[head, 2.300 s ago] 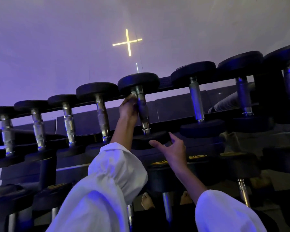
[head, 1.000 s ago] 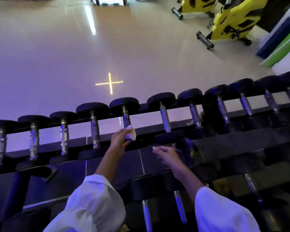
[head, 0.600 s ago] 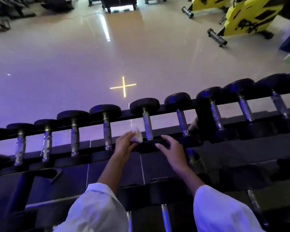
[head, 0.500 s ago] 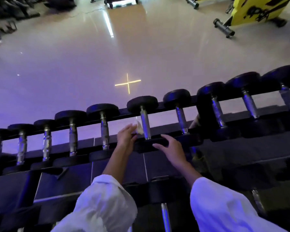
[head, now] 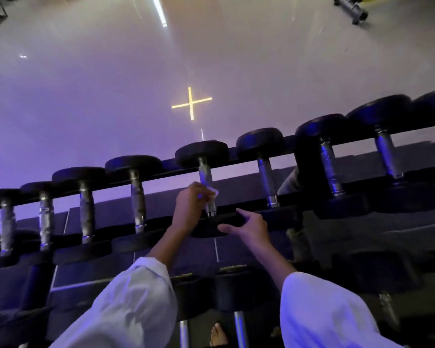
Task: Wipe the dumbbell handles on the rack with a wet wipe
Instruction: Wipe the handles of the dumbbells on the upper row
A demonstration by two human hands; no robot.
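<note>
A row of black dumbbells with metal handles lies across the top tier of the rack (head: 249,160). My left hand (head: 190,207) holds a small wet wipe (head: 212,193) against the lower part of one dumbbell handle (head: 205,180) near the middle of the row. My right hand (head: 249,226) rests with spread fingers on that dumbbell's near black head (head: 211,228). Both arms wear white sleeves.
More dumbbells sit on a lower tier (head: 239,320) under my arms. A bare foot (head: 217,335) shows below. Behind the rack lies shiny floor with a yellow cross reflection (head: 191,102). Part of a machine's base (head: 352,8) is at the top right.
The view tilted down and closer to the rack. My left hand has brought the wipe from beside the handle onto it. My right hand stays on the near head.
</note>
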